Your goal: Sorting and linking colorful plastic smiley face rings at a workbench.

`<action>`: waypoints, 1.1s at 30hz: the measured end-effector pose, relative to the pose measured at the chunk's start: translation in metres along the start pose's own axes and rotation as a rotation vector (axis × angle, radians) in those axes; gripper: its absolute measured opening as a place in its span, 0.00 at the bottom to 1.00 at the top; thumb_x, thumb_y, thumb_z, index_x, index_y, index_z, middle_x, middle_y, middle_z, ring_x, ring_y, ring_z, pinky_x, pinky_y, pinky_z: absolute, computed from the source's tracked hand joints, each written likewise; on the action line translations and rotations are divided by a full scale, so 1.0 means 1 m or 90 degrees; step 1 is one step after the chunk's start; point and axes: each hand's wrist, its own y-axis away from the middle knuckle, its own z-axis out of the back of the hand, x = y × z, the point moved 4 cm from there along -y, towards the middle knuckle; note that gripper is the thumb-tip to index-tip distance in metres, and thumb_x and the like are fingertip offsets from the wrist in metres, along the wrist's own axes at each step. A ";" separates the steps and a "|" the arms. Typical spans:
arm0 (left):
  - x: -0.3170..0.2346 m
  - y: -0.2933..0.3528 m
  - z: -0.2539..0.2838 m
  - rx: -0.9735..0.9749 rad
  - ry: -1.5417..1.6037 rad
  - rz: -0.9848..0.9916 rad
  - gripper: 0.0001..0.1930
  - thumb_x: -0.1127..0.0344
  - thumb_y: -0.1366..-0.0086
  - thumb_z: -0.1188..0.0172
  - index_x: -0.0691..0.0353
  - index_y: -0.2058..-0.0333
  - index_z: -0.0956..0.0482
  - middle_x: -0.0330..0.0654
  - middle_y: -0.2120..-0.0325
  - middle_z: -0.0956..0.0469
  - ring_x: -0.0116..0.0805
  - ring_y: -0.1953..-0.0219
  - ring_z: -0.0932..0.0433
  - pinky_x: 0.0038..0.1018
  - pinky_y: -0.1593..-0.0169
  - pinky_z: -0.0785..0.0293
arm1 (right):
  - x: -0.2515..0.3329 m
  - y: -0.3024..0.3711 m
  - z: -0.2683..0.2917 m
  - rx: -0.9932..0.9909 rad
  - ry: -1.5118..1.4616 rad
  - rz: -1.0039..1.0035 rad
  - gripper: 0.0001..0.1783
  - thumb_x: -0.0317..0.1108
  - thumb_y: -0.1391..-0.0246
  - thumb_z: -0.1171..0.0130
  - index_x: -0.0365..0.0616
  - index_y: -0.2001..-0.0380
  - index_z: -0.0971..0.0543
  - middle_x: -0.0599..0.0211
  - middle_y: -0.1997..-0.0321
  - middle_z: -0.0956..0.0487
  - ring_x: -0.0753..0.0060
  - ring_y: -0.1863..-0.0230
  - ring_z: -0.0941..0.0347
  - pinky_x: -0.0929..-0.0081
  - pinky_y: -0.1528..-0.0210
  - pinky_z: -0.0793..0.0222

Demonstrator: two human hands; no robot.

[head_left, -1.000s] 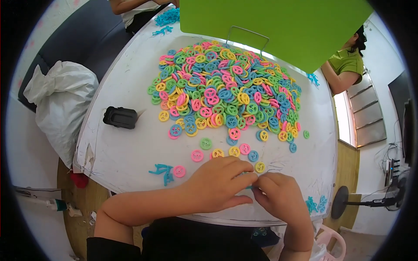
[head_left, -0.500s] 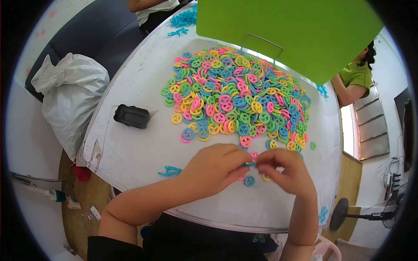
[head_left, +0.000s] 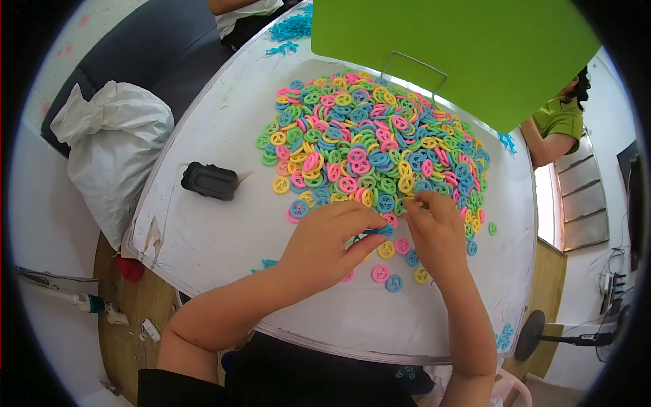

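My left hand (head_left: 325, 241) is closed, thumb and forefinger pinching a small blue plastic piece (head_left: 381, 231) that the fingers partly cover. At the near edge of a big heap of small spoked plastic wheels (head_left: 366, 136), in pink, yellow, green and blue, is my right hand (head_left: 437, 230). Its fingertips are drawn together among the wheels; what they grip is hidden. Between and below the hands lie loose wheels, among them a pink wheel (head_left: 380, 273), a blue wheel (head_left: 394, 283) and a yellow wheel (head_left: 421, 275). Blue plastic pieces (head_left: 266, 264) rest beside my left wrist.
A black plastic object (head_left: 210, 182) sits left on the white table (head_left: 203, 251). Behind the heap stands a green panel (head_left: 454, 54) with a wire stand (head_left: 413, 68). More blue pieces (head_left: 291, 27) lie far left. Two other people sit at the table's far sides.
My right hand has moved away from the left, up to the heap's edge. My left hand has shifted slightly up, still holding the blue piece. More loose wheels show between the hands.
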 end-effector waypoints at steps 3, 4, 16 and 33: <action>0.002 0.002 -0.006 0.012 0.035 -0.014 0.11 0.71 0.39 0.30 0.63 0.57 0.16 0.45 0.60 0.17 0.41 0.58 0.18 0.31 0.55 0.23 | 0.008 0.017 0.018 -0.023 -0.065 0.010 0.14 0.26 0.47 0.32 0.40 0.56 0.17 0.61 0.56 0.20 0.58 0.54 0.21 0.65 0.58 0.23; 0.003 0.003 -0.009 0.011 0.033 -0.011 0.11 0.71 0.39 0.30 0.63 0.57 0.16 0.45 0.60 0.17 0.41 0.58 0.18 0.31 0.55 0.23 | 0.008 0.022 0.025 -0.030 -0.136 -0.025 0.12 0.26 0.44 0.34 0.39 0.56 0.17 0.61 0.57 0.19 0.61 0.56 0.20 0.68 0.60 0.23; 0.000 0.016 -0.033 0.029 0.185 0.030 0.13 0.74 0.38 0.30 0.63 0.55 0.15 0.46 0.62 0.15 0.34 0.62 0.17 0.27 0.60 0.22 | 0.033 0.058 0.003 -0.007 -1.123 -0.580 0.06 0.29 0.33 0.42 0.38 0.59 0.24 0.60 0.57 0.18 0.69 0.57 0.18 0.67 0.55 0.17; -0.024 0.015 -0.025 -0.036 -0.095 -0.234 0.25 0.69 0.48 0.25 0.57 0.51 0.20 0.41 0.62 0.16 0.43 0.63 0.17 0.34 0.62 0.23 | 0.034 0.057 0.023 0.056 -0.739 -0.429 0.15 0.25 0.32 0.44 0.34 0.44 0.24 0.63 0.58 0.17 0.75 0.59 0.19 0.71 0.55 0.16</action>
